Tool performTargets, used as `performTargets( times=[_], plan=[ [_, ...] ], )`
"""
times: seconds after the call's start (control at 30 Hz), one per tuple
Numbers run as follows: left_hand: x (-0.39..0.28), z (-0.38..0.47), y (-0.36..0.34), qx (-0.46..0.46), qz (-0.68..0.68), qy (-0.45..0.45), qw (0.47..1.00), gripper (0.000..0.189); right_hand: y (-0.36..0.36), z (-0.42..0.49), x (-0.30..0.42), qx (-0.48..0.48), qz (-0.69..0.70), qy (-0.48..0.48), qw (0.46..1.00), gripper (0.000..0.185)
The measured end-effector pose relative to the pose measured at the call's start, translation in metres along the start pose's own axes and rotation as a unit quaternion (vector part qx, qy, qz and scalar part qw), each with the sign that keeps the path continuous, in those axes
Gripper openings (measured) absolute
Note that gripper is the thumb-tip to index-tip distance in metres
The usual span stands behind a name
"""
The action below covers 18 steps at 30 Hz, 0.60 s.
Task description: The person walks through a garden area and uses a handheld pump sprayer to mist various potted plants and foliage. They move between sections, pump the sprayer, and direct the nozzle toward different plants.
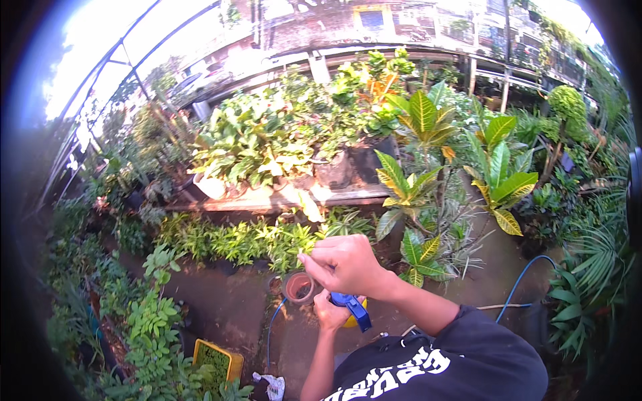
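My left hand [332, 315] is closed around the neck of a hand sprayer with a blue head [355, 308]. Part of its yellow body [351, 322] shows beneath; the rest is hidden by the head and my hand. Just above, my right hand [346, 260] is curled, its thumb against the fingers, and no object shows in it. Left of my hands, a terracotta-coloured pot [299, 287] with dark soil stands on the ground. A smaller brown pot [275, 285] sits beside it.
Low leafy plants [235, 240] grow in front of a wooden bench [271, 198] bearing potted plants. Crotons [501, 175] rise at right. A blue hose [516, 280] curves over the ground. A yellow crate [234, 368] holding greenery and a white printed bag [273, 387] lie lower left.
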<state>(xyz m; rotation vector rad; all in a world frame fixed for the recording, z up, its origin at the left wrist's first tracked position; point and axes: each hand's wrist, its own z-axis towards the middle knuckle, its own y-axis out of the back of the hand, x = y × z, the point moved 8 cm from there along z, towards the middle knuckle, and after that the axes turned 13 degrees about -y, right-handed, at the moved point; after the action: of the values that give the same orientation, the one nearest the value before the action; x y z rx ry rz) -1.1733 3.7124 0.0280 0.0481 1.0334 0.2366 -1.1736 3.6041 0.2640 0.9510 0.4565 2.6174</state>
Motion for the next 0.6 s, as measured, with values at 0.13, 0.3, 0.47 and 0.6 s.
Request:
performTargets(
  times=[0.13,0.3,0.47,0.6],
  plan=[
    [-0.022,0.035,-0.02,0.009,0.06,-0.07,0.996,0.036,-0.002,-0.014,-0.031,0.016,-0.084,-0.044,0.995,0.031],
    [-0.003,0.066,-0.042,0.051,-0.014,-0.124,0.991,0.045,-0.025,-0.034,-0.084,0.014,-0.148,-0.123,0.981,0.029],
    [0.045,0.091,-0.065,0.179,-0.005,-0.089,0.98,0.039,-0.032,-0.019,-0.124,0.011,-0.175,-0.19,0.966,0.034],
    [0.051,0.12,-0.066,0.162,-0.078,-0.106,0.978,0.033,-0.042,0.013,-0.141,-0.048,-0.201,-0.167,0.964,0.034]
  ],
)
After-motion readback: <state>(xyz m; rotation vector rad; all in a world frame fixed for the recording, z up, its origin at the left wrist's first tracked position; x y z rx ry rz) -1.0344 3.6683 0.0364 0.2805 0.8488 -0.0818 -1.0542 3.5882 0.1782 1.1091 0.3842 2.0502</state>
